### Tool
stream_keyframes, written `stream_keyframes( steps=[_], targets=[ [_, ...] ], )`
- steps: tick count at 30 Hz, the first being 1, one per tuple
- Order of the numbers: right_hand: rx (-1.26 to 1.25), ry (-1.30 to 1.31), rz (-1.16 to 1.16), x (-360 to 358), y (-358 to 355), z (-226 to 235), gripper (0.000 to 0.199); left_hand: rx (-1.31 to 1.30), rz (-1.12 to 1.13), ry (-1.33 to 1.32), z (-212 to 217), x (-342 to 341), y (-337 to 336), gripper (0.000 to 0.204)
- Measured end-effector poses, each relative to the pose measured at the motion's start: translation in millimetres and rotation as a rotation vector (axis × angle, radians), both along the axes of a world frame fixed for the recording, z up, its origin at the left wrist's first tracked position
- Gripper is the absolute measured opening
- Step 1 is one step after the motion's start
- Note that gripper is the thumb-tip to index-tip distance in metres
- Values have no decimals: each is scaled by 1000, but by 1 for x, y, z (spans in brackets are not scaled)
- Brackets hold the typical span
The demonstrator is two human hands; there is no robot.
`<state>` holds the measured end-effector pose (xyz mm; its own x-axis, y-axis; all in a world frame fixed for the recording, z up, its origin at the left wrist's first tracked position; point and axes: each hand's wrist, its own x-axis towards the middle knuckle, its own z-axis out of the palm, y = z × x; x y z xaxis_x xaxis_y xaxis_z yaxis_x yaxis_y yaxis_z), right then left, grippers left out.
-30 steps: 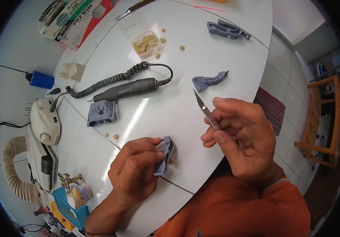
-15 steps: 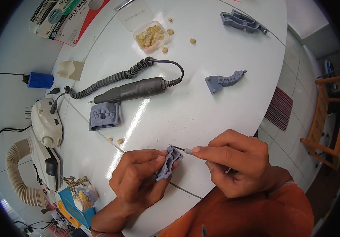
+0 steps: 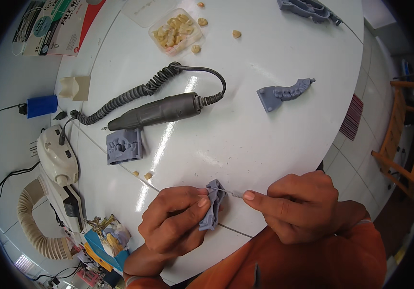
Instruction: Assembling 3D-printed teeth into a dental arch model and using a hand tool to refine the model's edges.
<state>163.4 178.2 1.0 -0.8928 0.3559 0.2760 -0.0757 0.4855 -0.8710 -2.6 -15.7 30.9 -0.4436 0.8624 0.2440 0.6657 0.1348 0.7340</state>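
While the left hand [image 3: 171, 224] grips a grey-blue dental model [image 3: 213, 204], the right hand [image 3: 298, 204] pinches a thin blade [image 3: 231, 193].

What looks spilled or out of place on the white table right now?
A few small tan tooth-shaped pieces lie loose on the white table outside the clear plastic tray; two more sit near the grey dental model block. Otherwise nothing stands out.
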Motion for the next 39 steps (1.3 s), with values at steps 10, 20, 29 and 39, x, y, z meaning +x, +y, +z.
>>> stream_keyframes(
  steps=[10,20,29,39],
  targets=[
    [40,16,49,-3,3,2,31,27,-1,-131,4,-3,-1,28],
    [43,116,60,-4,3,-8,29,45,66,-167,0,2,3,25],
    [46,111,41,-1,2,-7,30,70,108,-125,-3,8,4,30],
    [72,108,47,0,1,-8,30,-98,-28,-154,6,2,-12,44]
  ],
)
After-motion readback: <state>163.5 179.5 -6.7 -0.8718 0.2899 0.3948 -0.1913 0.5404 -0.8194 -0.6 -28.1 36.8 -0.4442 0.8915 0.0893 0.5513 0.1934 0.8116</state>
